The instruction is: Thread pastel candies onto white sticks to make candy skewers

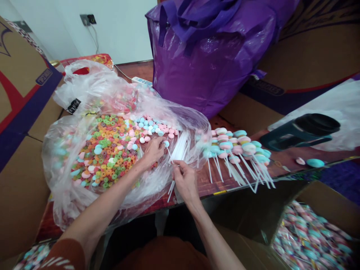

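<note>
In the head view my left hand (153, 153) reaches over an open clear plastic bag and pinches a small pale blue round candy (166, 143). A thin white stick (169, 153) runs from that candy down to my right hand (186, 180), whose closed fingers grip it. Beneath and beside my hands lies a bundle of white sticks (180, 147). Colourful ring candies (112, 150) and pink and blue rounds (146, 123) fill the bag to the left of my hands. To the right, several stacked candies on sticks (225, 145) rest in a pile on the table.
A large purple bag (202, 67) stands behind the clear plastic bag (62, 187). A dark tumbler (298, 131) lies near two loose candies (315, 162) at the right. Below the table edge, a cardboard box (244, 232) holds wrapped candies. Another box (25, 86) rises at left.
</note>
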Action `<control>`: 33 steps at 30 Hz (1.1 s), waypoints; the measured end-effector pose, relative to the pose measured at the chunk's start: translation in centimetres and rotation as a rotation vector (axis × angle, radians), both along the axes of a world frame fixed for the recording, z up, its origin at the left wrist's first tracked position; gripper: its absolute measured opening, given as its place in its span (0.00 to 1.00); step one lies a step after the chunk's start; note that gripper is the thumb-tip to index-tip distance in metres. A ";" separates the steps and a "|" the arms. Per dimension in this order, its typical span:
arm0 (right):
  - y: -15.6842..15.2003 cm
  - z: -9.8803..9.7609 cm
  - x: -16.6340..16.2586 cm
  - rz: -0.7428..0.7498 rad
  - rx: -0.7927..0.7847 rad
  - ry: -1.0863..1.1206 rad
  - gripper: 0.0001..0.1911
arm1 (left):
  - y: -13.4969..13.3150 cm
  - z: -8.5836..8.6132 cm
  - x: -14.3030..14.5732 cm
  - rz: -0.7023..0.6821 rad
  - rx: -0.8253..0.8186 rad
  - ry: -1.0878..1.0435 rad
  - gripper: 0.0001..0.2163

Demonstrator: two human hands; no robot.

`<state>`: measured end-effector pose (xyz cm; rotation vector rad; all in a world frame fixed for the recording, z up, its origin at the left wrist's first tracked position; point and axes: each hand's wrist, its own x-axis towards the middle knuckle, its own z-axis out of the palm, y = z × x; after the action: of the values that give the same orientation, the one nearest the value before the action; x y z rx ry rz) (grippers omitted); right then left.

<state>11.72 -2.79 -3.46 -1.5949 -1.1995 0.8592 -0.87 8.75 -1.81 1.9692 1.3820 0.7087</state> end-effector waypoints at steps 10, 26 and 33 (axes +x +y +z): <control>0.8 0.1 -0.8 -0.009 0.001 -0.036 0.19 | -0.8 -0.3 0.2 0.008 0.092 0.039 0.17; 1.8 0.5 -1.0 -0.010 0.027 -0.131 0.20 | -0.8 0.2 -1.6 -0.132 -0.107 -0.106 0.14; 0.2 0.0 -1.2 0.008 0.092 -0.202 0.19 | 0.9 2.4 -6.5 0.116 0.123 0.131 0.12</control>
<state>10.53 -2.63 -3.44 -1.6320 -1.3674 0.6491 -7.35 9.66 0.54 2.0752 1.5748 0.7444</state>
